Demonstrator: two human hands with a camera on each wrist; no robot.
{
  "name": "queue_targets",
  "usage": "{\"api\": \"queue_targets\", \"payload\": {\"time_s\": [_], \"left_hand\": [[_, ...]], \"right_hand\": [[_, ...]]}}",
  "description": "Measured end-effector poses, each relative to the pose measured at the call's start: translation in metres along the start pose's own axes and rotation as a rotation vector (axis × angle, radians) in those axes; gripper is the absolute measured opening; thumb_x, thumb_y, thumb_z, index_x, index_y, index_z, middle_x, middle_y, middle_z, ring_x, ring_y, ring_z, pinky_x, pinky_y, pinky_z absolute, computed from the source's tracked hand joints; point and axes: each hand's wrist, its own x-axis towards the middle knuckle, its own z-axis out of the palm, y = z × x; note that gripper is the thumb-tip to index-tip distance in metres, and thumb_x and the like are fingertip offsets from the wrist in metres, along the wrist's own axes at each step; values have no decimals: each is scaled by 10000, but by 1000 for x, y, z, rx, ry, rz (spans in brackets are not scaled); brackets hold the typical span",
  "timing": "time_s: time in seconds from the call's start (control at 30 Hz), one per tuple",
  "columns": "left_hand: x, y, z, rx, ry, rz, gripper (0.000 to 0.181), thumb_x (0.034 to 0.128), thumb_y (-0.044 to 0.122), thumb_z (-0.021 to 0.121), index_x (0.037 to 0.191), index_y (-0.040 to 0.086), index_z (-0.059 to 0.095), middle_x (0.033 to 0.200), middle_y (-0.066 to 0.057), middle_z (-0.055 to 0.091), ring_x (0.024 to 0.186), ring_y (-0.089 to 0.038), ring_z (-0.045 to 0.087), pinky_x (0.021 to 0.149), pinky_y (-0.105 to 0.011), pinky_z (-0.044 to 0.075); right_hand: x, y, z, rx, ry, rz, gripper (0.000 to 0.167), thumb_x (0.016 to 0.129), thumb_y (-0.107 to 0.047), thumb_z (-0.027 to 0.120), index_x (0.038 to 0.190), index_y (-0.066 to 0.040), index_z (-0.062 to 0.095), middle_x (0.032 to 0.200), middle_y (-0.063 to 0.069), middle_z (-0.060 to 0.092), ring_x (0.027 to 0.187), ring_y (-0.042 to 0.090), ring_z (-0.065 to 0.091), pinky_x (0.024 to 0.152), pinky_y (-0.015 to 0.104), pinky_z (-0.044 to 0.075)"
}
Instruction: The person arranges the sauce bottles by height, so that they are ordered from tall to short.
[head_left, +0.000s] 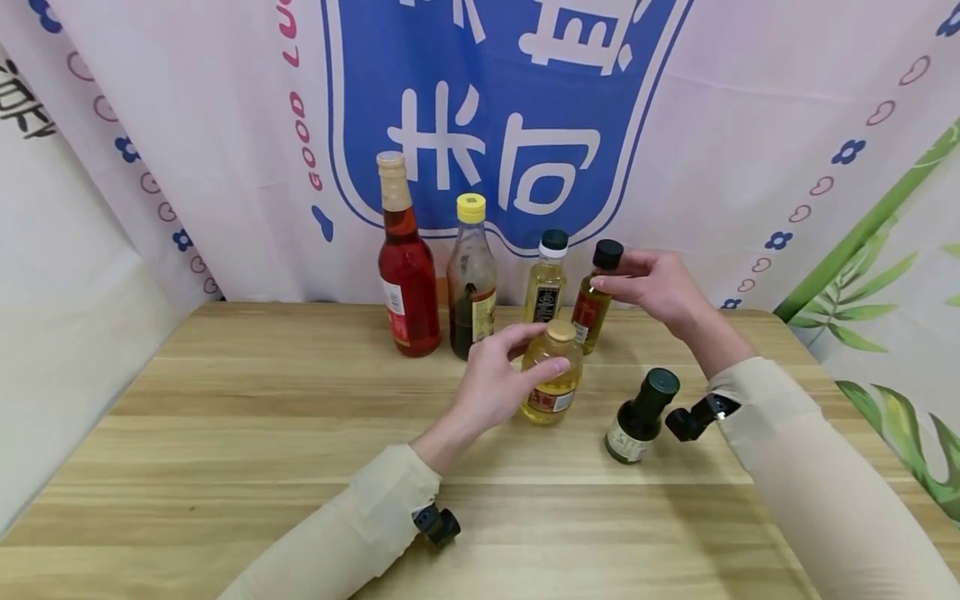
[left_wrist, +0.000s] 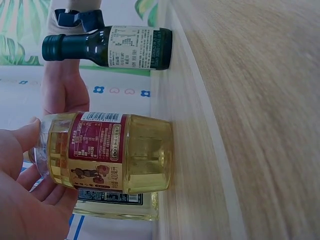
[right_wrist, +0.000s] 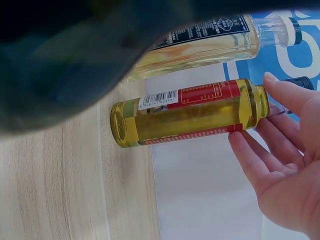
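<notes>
My left hand (head_left: pixel 495 379) holds a squat bottle of yellow oil (head_left: pixel 551 402) by its upper part, thumb on one side and fingers on the other. The bottle has a gold cap and stands upright on the table. Farther back, my right hand (head_left: pixel 660 292) grips the neck of a slim oil bottle (head_left: pixel 591 308) with a black cap and red label. In the right wrist view, that bottle's base (right_wrist: pixel 120 125) appears to be at the tabletop. Close beside it stands a clear oil bottle (head_left: pixel 546 287) with a dark green cap and black label, partly hidden by the squat one.
A dark green bottle (head_left: pixel 633 425) stands at the front right, under the right forearm. To the left at the back are a tall red bottle (head_left: pixel 408 287) and a yellow-capped bottle of dark liquid (head_left: pixel 472 275). A printed curtain (head_left: pixel 262 208) hangs behind the wooden table (head_left: pixel 262 433).
</notes>
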Motion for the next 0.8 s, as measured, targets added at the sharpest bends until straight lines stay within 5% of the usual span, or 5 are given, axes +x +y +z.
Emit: {"api": "queue_targets", "payload": {"time_s": [0.4, 0.5, 0.63, 0.8], "left_hand": [[-1, 0, -1, 0, -6, 1, 591, 932, 335, 837, 1462, 162, 640, 1485, -43, 659, 1398, -278, 613, 1176, -520, 511], [0, -1, 0, 2, -7, 7, 591, 932, 334, 837, 1461, 159, 640, 1481, -42, 662, 1394, -271, 616, 1173, -504, 517], [-1, -1, 0, 4, -3, 22, 591, 933, 336, 836, 1459, 148, 642, 1479, -52, 664, 1388, -282, 621, 1167, -505, 522], [-1, -1, 0, 1, 3, 32, 593, 931, 335, 838, 1458, 145, 643, 1476, -59, 666, 1384, -292, 626, 1163, -513, 524]], "right_hand": [[-16, -7, -16, 5, 6, 12, 728, 992, -427, 750, 1595, -137, 463, 1575, 144, 563, 1382, 319, 602, 1152, 492, 537], [-27, -7, -23, -16, 34, 9, 736, 992, -483, 729, 1607, -184, 455, 1578, 117, 569, 1334, 215, 630, 1109, 359, 567], [-45, -6, -30, -13, 79, -18, 678, 988, -500, 727, 1565, -216, 513, 1506, 36, 643, 1182, 20, 671, 961, 164, 573], [-73, -2, -32, 123, 101, -91, 548, 1033, -400, 693, 1511, -162, 568, 1306, -122, 752, 1117, 0, 731, 920, 165, 606]]}}
